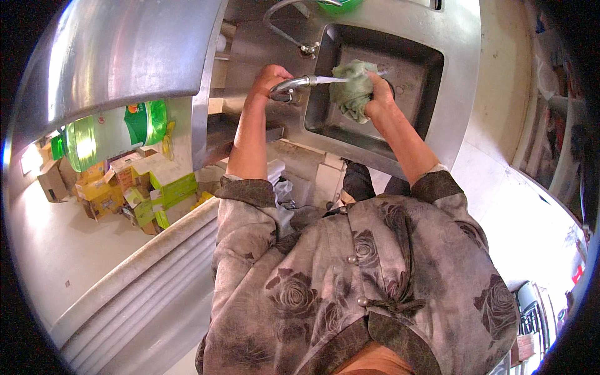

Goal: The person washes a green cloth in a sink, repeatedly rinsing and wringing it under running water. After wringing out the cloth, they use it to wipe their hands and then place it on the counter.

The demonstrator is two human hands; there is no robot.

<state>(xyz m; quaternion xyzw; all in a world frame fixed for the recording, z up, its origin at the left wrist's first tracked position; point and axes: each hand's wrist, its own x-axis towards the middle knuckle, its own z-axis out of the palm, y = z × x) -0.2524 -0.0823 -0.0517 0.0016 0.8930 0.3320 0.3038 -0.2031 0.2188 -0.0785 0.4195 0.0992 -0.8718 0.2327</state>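
Note:
Water runs from the curved metal faucet (294,83) in a white stream onto a bunched, pale green cloth (352,91). My right hand (380,96) grips the cloth from its right side, with the thumb on top, over the dark sink basin (415,110). My left hand (272,78) is curled around the faucet just behind the spout; what part lies under its fingertips is hidden. The cloth hangs in loose folds and appears wet.
A second thin faucet (307,48) stands at the basin's far left corner. A steel counter (457,70) surrounds the basin. At left lie several cardboard boxes (164,176) and a large green bottle (117,133), beneath a curved steel surface (131,51).

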